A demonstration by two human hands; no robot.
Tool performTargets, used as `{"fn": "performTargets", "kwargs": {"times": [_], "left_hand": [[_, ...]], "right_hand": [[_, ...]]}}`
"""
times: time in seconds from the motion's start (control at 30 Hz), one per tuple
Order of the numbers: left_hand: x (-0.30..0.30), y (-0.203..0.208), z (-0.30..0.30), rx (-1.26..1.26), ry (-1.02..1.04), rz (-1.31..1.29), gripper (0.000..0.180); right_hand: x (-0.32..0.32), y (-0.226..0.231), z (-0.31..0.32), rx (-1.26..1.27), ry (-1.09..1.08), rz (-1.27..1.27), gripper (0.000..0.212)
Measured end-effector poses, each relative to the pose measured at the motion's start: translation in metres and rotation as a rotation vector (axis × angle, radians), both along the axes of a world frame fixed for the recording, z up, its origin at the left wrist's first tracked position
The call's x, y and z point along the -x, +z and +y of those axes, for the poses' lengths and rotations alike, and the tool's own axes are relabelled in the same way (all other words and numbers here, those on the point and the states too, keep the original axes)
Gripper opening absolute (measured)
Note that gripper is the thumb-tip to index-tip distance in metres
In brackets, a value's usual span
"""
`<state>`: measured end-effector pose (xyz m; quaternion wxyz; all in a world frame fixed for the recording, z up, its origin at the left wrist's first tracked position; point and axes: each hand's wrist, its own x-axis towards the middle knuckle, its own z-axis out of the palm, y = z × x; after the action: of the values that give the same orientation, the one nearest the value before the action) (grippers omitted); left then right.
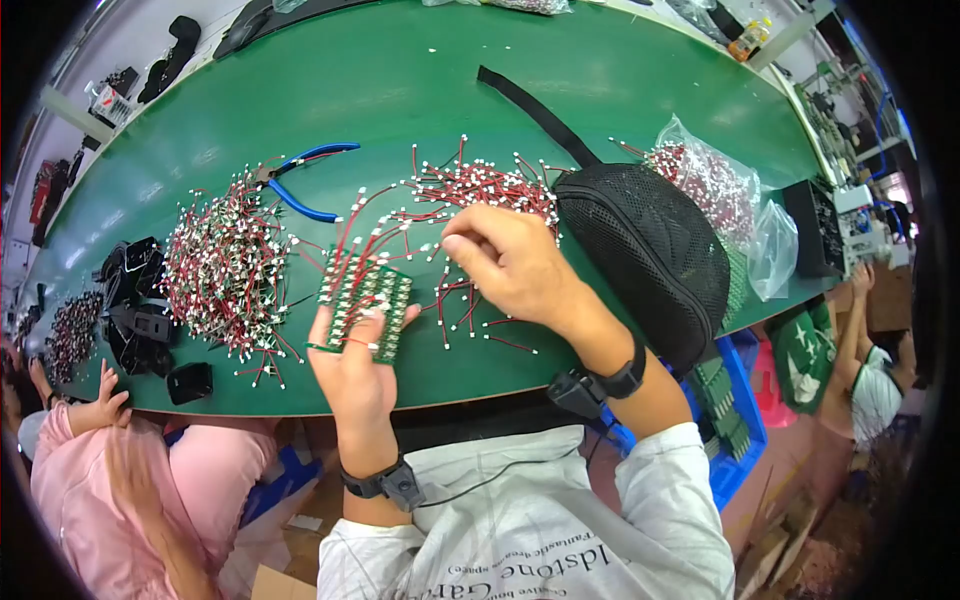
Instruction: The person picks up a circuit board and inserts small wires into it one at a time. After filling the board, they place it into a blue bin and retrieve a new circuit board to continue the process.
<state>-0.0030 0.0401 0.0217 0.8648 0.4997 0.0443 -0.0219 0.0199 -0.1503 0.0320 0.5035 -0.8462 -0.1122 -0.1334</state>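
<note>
The person's left hand [355,388] grasped a green circuit panel [397,308] from below, thumb across its face, holding it tilted above the near part of the surface [400,100]. Red wires [372,235] with white ends fanned up from its far edge. The right hand [520,262] was curled just right of the panel, thumb and forefinger close together; whether they pinched a wire could not be told.

The step in hand seemed to be handling wires at the panel. Doing it well probably called for a steady left grip, the thumb clear of the spot being worked, and each wire taken singly by its white end rather than tugged by its length.

A loose heap of wires [485,187] lay just beyond the right hand, its stray strands apt to snag. A denser heap [225,265] sat to the left, with blue-handled cutters [300,207] at its far edge. A black mesh case [645,250] stood close against the right-hand heap, likely hindering reach toward the clear bag of wires [705,182] beyond it.
</note>
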Motion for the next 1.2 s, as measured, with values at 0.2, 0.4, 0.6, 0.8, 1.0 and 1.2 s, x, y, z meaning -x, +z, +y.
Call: {"fn": "performTargets", "kwargs": {"times": [0.2,0.4,0.6,0.8,1.0,1.2], "left_hand": [[-0.001,-0.008,0.031,-0.014,0.072,0.019,0.043],[0.0,-0.007,0.034,0.096,0.048,0.021,0.036],[-0.001,-0.011,0.037,0.117,0.031,0.022,0.038],[-0.003,-0.013,0.037,0.135,0.01,0.018,0.039],[-0.007,-0.007,0.023,0.166,0.064,0.063,0.036],[-0.01,-0.002,0.0,0.189,0.053,0.083,0.036]], "right_hand": [[-0.003,0.005,-0.027,0.332,0.104,-0.249,0.02],[0.01,0.009,0.002,0.502,0.404,-0.133,0.041],[0.003,-0.01,0.024,0.525,0.461,-0.113,0.021],[-0.003,-0.023,0.028,0.445,0.428,-0.182,0.021],[-0.01,0.0,0.027,0.086,0.385,0.013,0.009],[-0.014,0.006,0.015,-0.121,0.34,0.182,0.014]]}}
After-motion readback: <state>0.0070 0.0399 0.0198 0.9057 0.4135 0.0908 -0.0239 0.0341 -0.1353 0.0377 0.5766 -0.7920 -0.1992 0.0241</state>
